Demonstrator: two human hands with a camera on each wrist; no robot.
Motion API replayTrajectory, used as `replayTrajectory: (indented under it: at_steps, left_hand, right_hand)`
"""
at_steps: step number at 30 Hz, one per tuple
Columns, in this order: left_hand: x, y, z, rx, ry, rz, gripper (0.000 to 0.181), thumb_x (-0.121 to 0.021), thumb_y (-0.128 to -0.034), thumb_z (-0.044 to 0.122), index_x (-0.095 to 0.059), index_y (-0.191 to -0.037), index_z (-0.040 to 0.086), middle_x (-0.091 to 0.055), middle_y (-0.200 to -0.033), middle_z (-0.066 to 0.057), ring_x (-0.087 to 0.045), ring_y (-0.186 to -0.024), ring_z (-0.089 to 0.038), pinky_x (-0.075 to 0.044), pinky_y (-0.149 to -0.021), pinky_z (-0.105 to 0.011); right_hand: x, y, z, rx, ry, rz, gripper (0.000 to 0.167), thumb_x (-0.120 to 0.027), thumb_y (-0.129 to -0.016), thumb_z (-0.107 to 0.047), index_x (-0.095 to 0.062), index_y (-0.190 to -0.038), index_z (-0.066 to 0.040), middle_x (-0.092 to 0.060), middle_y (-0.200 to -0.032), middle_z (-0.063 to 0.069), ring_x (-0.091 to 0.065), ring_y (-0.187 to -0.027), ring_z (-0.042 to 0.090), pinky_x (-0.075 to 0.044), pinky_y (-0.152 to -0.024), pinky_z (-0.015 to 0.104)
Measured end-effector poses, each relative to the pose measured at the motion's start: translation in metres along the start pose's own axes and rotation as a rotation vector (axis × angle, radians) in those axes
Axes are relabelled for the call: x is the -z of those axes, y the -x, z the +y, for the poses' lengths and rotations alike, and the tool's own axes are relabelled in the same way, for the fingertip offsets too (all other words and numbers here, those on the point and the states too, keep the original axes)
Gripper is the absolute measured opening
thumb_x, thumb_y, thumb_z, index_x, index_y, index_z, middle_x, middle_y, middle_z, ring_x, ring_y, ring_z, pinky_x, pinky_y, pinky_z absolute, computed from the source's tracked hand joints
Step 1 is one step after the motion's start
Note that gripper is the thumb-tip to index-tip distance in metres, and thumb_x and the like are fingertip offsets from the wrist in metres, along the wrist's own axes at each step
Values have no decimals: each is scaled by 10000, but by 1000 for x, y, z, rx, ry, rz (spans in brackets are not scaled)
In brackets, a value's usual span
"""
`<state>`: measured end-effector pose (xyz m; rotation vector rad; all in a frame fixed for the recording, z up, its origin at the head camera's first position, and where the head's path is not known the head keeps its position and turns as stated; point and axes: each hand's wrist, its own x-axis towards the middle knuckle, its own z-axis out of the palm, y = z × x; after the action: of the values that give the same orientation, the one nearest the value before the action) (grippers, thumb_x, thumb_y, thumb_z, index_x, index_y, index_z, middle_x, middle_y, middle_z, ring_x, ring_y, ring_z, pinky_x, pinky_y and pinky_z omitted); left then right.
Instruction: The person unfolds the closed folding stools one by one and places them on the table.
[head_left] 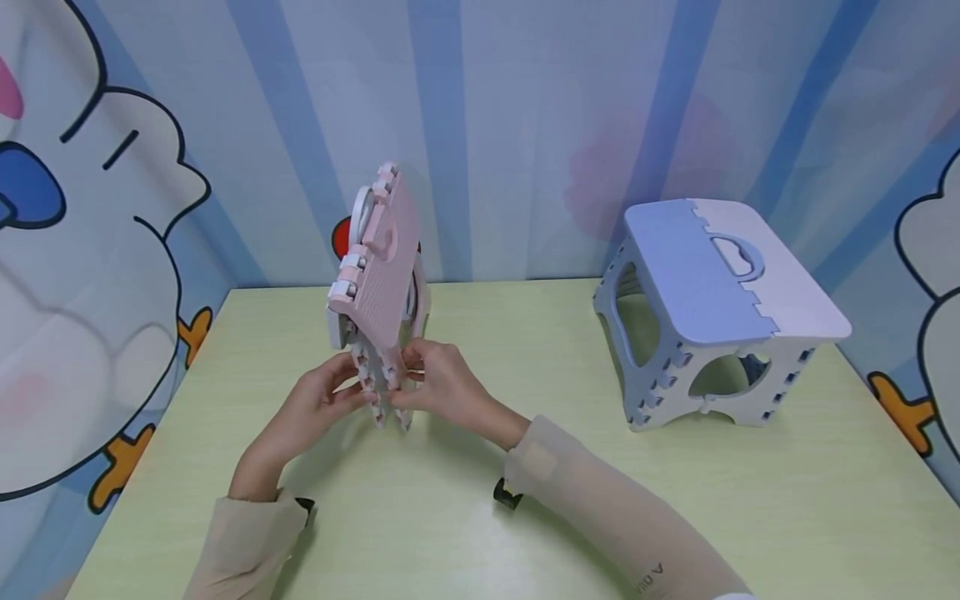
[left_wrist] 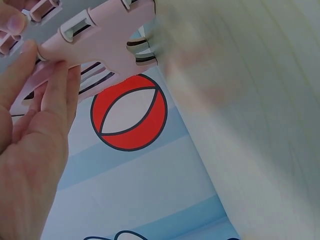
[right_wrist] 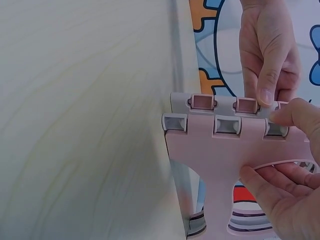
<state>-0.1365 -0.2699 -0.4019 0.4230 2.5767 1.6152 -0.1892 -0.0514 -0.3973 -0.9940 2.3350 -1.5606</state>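
Note:
A pink and white folding stool (head_left: 384, 279) stands partly folded on the table, its seat halves hinged up into a steep ridge. My left hand (head_left: 313, 407) pinches the near edge of its left leg panel between thumb and fingers. On the other side, my right hand (head_left: 444, 382) grips the right leg panel. In the right wrist view, the right thumb lies by the hinge knuckles and the fingers reach into the cutout of the pink panel (right_wrist: 220, 145). A narrow gap separates the two hinged edges. The stool's far side is mostly hidden.
An unfolded blue and white stool (head_left: 675, 279) stands upright at the table's right. Both stools rest on a pale green-yellow table (head_left: 465, 517). Behind runs a blue striped backdrop (head_left: 502, 150) with cartoon figures at the sides.

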Motion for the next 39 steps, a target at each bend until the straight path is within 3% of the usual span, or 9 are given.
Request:
replayTrajectory:
  at_steps: [7, 16, 39]
  left_hand:
    - [1, 1, 0, -9, 7, -7, 613, -686, -939, 50, -400, -1477, -8, -471, -1462, -179, -427, -1363, -373, -420, -1033, -363]
    - [1, 1, 0, -5, 7, -10, 617, -683, -940, 54, -393, -1482, -6, -463, -1470, -182, -418, -1369, -380, -412, -1037, -383]
    - [3, 1, 0, -24, 15, -28, 611, -671, -948, 41, -383, -1483, -29, -436, -1488, -203, -409, -1372, -393, -409, -1039, -372]
  right_hand:
    - [1, 2, 0, -13, -2, -1, 282, -811, -778, 17, -613, -978, -1, -653, -915, 49, -657, -947, 151, -563, -866, 310]
    - [5, 4, 1, -19, -2, -7, 282, -808, -780, 13, -617, -988, 8, -667, -953, 62, -671, -967, 159, -556, -844, 242]
    - [13, 11, 2, -37, -43, -9, 266, -776, -788, 31, -633, -1011, 12, -666, -984, 77, -668, -975, 206, -566, -845, 280]
